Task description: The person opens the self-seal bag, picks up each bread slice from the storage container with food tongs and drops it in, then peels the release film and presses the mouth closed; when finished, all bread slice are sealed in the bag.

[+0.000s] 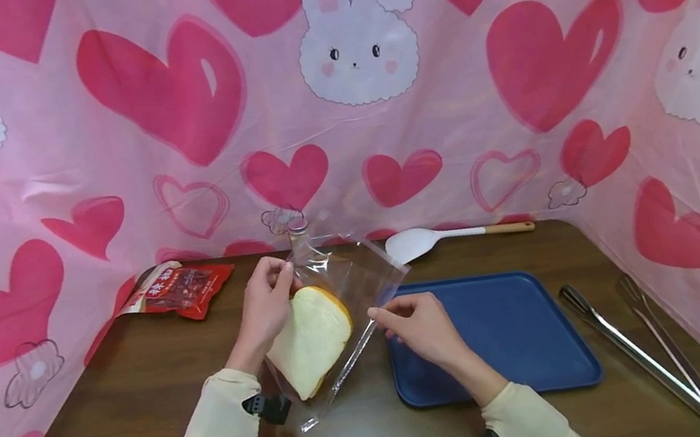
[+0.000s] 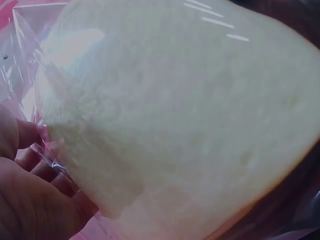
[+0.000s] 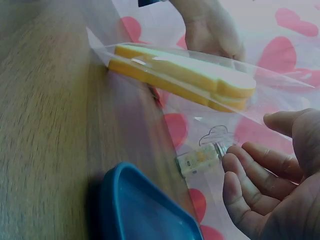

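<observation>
Two stacked slices of white bread with an orange-brown crust, a sandwich [image 1: 311, 338], lie inside a clear plastic bag [image 1: 361, 279]. The bag is tilted above the table. My left hand [image 1: 267, 303] pinches the bag's film at the upper left, beside the bread; in the left wrist view its fingers [image 2: 50, 172] are bunched in the film. At the bag's right edge is my right hand [image 1: 421, 327]. The right wrist view shows its thumb at the film and its relaxed fingers [image 3: 265, 175] apart from the thumb.
A blue tray [image 1: 497, 333] lies right of the bag, under my right forearm. Metal tongs [image 1: 640, 347] rest farther right. A white spatula [image 1: 424, 240] with a wooden handle, a capped clear bottle [image 1: 299, 234] and a red food packet [image 1: 182, 287] are along the back.
</observation>
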`<action>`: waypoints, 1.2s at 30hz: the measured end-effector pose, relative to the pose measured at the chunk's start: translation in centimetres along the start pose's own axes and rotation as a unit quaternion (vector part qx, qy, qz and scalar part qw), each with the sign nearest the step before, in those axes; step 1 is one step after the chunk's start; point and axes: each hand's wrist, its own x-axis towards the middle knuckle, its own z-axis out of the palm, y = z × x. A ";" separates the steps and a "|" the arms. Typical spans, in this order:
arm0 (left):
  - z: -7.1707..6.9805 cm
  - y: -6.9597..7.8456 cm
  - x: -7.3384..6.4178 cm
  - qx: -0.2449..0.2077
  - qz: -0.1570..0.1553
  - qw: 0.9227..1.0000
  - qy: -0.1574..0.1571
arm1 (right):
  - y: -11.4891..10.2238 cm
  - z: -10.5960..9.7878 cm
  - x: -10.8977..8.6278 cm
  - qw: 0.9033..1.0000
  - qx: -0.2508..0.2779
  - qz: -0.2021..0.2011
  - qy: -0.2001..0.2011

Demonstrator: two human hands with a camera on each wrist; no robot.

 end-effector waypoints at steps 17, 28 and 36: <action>-2.1 -0.6 -1.3 -0.153 -0.075 0.985 0.011 | -1.6 -0.6 0.7 0.992 0.039 -0.092 0.083; -4.6 -2.4 -2.1 -0.192 -0.064 0.978 -0.057 | -1.4 -1.0 1.3 0.985 0.077 -0.121 0.099; -6.3 -2.1 -2.1 -0.222 -0.001 0.969 -0.112 | -1.7 -1.2 1.5 0.977 0.119 -0.147 0.094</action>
